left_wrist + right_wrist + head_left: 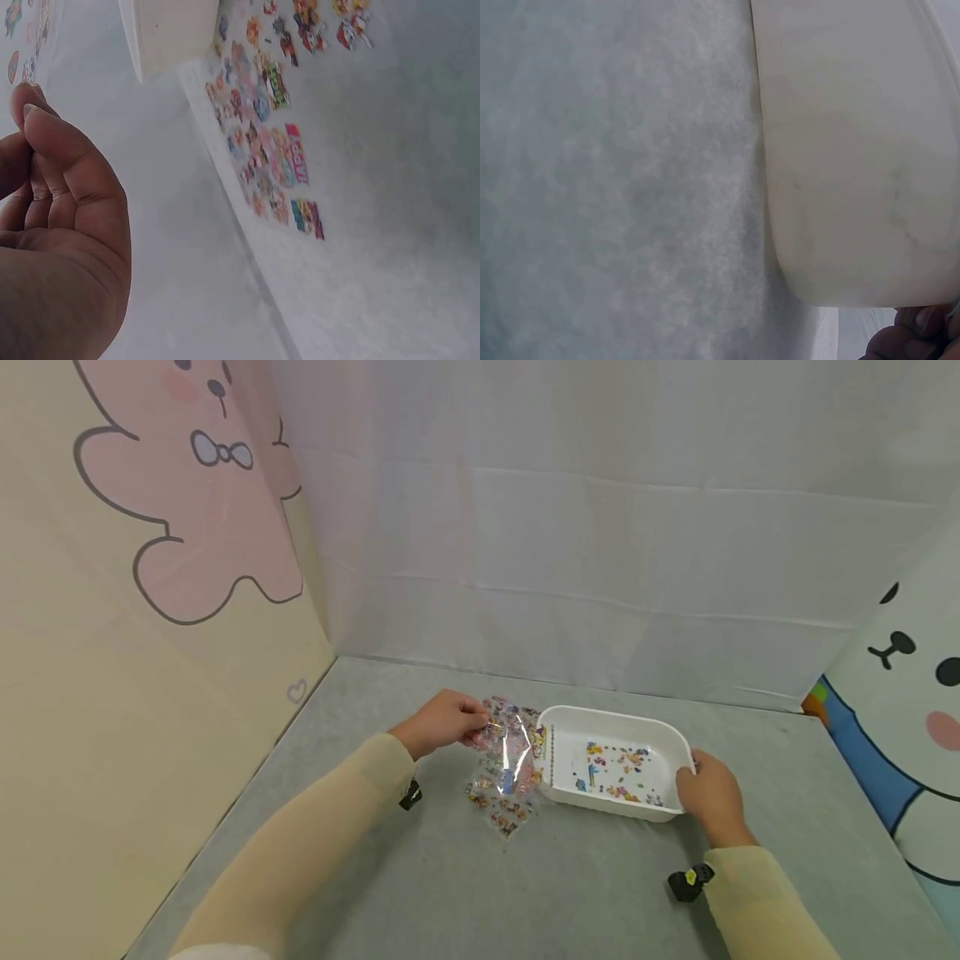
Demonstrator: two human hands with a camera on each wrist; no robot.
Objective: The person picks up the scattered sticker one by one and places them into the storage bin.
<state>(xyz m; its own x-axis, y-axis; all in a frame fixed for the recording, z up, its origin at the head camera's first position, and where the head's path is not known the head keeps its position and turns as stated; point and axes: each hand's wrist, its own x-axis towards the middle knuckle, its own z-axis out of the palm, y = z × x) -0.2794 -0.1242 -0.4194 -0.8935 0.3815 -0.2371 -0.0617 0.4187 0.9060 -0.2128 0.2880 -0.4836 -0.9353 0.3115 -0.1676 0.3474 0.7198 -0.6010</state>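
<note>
While our right hand (711, 795) grips the white tray (615, 727), where stickers (633, 758) already lie, our left hand (444, 724) pinches a clear sticker sheet (504, 743) beside it, so we judge the work partly done, with other sheets (507, 817) left on the table (480, 902).

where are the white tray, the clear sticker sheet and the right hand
White tray (615, 728): head view, on its far inner wall.
Clear sticker sheet (508, 760): head view, on its shiny middle.
Right hand (711, 793): head view, on the back of the hand.
</note>
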